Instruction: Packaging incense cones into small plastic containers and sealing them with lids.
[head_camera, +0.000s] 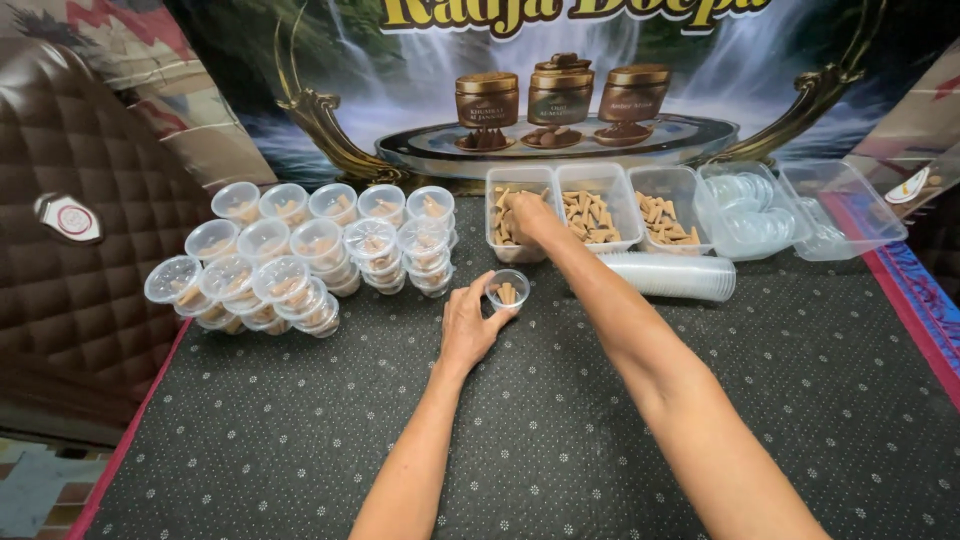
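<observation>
My left hand grips a small clear plastic cup that stands on the dark dotted mat and has a few tan cone-shaped pieces in it. My right hand reaches across into the leftmost clear rectangular tray, its fingers down among tan cones; whether it holds any is hidden. Two more trays of the same cones, the middle tray and the right tray, sit beside it.
Several lidded, filled cups are stacked in rows at the left. A sleeve of empty nested cups lies on its side. A tray of round lids and an empty tray stand far right. A printed banner backs the table.
</observation>
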